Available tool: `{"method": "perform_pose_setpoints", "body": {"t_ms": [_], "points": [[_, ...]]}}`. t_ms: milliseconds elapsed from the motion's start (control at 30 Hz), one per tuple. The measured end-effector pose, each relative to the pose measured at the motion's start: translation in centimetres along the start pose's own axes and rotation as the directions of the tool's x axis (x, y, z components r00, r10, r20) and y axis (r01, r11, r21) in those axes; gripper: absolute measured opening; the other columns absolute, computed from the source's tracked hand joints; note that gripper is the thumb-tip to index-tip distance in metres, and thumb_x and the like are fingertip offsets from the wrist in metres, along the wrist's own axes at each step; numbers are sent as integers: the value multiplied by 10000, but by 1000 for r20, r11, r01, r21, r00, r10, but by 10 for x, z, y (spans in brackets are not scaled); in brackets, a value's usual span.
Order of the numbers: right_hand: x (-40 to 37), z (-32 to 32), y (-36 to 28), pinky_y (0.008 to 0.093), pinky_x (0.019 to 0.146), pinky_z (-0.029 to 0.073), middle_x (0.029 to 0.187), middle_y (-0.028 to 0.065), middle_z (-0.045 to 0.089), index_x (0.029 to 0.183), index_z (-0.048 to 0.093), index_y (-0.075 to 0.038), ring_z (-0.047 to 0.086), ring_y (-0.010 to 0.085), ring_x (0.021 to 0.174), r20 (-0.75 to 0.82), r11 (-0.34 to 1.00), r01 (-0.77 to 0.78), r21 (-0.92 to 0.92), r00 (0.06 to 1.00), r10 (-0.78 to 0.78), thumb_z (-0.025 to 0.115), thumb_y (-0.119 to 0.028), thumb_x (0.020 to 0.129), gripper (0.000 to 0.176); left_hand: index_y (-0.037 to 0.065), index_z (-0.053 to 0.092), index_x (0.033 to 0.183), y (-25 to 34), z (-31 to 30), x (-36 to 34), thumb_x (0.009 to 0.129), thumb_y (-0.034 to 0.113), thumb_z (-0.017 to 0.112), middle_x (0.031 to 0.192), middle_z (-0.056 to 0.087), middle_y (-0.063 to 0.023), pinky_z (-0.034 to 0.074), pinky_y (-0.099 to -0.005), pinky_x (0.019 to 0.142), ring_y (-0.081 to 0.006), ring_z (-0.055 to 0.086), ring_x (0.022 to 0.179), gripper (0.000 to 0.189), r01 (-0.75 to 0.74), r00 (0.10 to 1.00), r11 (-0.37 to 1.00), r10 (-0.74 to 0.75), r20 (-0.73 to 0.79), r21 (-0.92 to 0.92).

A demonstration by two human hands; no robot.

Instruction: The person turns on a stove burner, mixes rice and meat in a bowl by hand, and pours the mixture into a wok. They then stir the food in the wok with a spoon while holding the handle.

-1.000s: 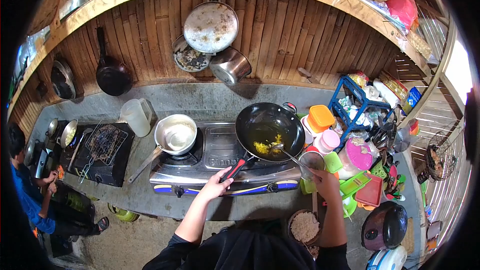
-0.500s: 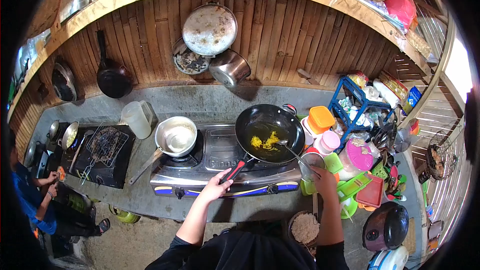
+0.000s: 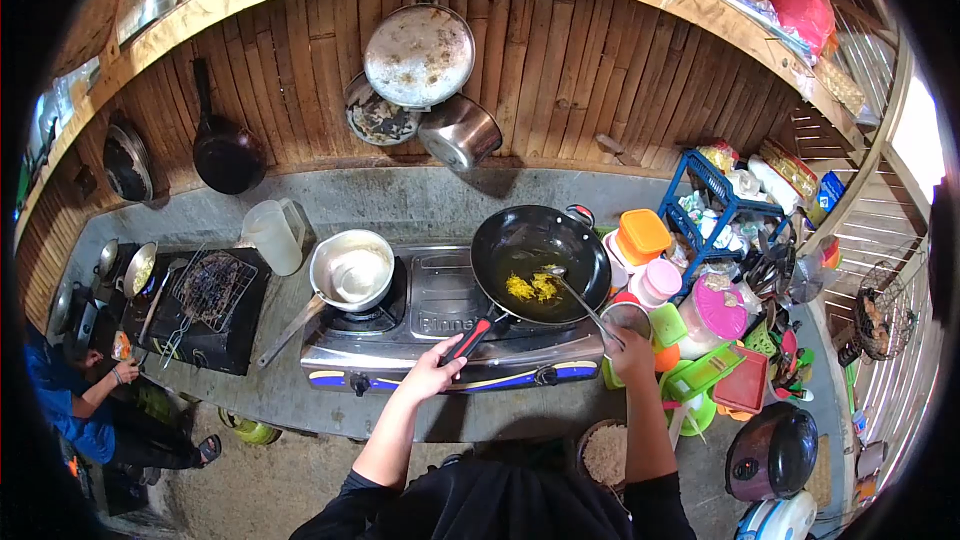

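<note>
Our left hand has its fingers curled tight round the near end of the red-and-black handle of the wok, thumb on top. Our right hand is closed in a narrow pinch on the far end of a long metal spoon, whose bowl rests in the pan beside a small heap of yellow food.

The wok sits on the right burner of the steel gas stove, tilted a little toward us. We judge it stiff and fairly heavy for one hand. Its dark inside looks slick with oil, so the food should slide easily. The rim and walls are likely hot, which leaves the coated handle as the only safe place to grip. The spoon looks light and rigid, though its thin shaft could warm up near the bowl, so the end we hold suits it best. The food seems soft and crumbly and should break up if pushed hard.

On the left burner stands a steel saucepan, with a plastic jug behind it on the counter. Coloured tubs crowd the right side. A bowl of rice sits below our right arm. Another person crouches well apart at the far left.
</note>
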State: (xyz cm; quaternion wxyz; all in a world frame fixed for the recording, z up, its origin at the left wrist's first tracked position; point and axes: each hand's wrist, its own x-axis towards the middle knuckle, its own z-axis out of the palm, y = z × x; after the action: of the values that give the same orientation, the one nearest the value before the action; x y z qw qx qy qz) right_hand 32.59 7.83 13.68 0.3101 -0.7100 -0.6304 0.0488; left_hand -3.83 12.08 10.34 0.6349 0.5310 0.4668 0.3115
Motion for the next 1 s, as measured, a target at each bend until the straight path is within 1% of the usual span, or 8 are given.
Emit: {"method": "perform_pose_setpoints", "body": {"t_ms": [100,200,300,400,500,833,900,1000], "points": [[-10,-26,-8,399,749,480,945,146,635,1045,646,-169,608,316,866,76,993,-86,-80,993,93,606,-155,761,287,197,414,1327,0,0,1,856,167,597,652,498,34,334,-197,439,-41,404,490,506,0,1000,1000,0,-7,8],[-21,-48,-1,386,712,486,895,134,644,1022,657,-161,618,306,816,62,996,-63,-59,996,66,613,-136,751,276,200,417,1325,0,0,1,855,166,599,652,498,34,335,-199,439,-40,404,491,505,11,1000,1000,-11,-6,1],[-26,-85,-27,365,695,486,874,163,642,1015,659,-118,626,311,779,108,992,-102,-80,988,110,616,-127,756,262,205,417,1325,1,-1,0,855,160,598,652,498,34,335,-200,438,-39,405,492,506,12,1000,1000,-12,-5,-4],[-28,-100,-28,369,679,485,838,159,644,991,670,-121,628,306,744,112,994,-42,-98,992,53,623,-137,755,240,208,417,1325,2,0,0,857,154,594,651,495,35,333,-199,437,-38,401,490,504,9,1000,1000,-9,-8,5],[-27,-101,-33,367,682,486,842,154,646,996,668,-128,628,304,751,137,992,-48,-115,988,64,624,-142,756,244,208,417,1325,1,0,0,858,151,593,651,490,33,329,-198,434,-38,394,484,502,9,1000,1000,-9,-10,6],[-8,-9,-14,396,733,480,891,126,638,1052,644,-170,604,317,835,102,995,19,-101,995,-8,598,-175,783,272,207,413,1327,2,0,0,856,167,602,650,490,32,328,-199,439,-40,401,490,510,17,1000,1000,-17,-9,5],[-1,6,-16,401,750,474,895,132,631,1081,628,-179,599,319,854,46,998,58,13,997,-59,593,-194,788,296,209,407,1332,2,0,0,858,154,596,658,490,32,315,-195,439,-39,384,490,513,24,1000,1000,-24,-7,-1],[10,24,-19,406,759,471,909,133,630,1078,630,-187,594,324,860,16,998,17,53,1000,-18,586,-198,792,289,214,402,1335,1,-1,1,862,140,587,668,490,32,301,-191,438,-38,366,490,513,26,1000,1000,-26,2,-18]]}}
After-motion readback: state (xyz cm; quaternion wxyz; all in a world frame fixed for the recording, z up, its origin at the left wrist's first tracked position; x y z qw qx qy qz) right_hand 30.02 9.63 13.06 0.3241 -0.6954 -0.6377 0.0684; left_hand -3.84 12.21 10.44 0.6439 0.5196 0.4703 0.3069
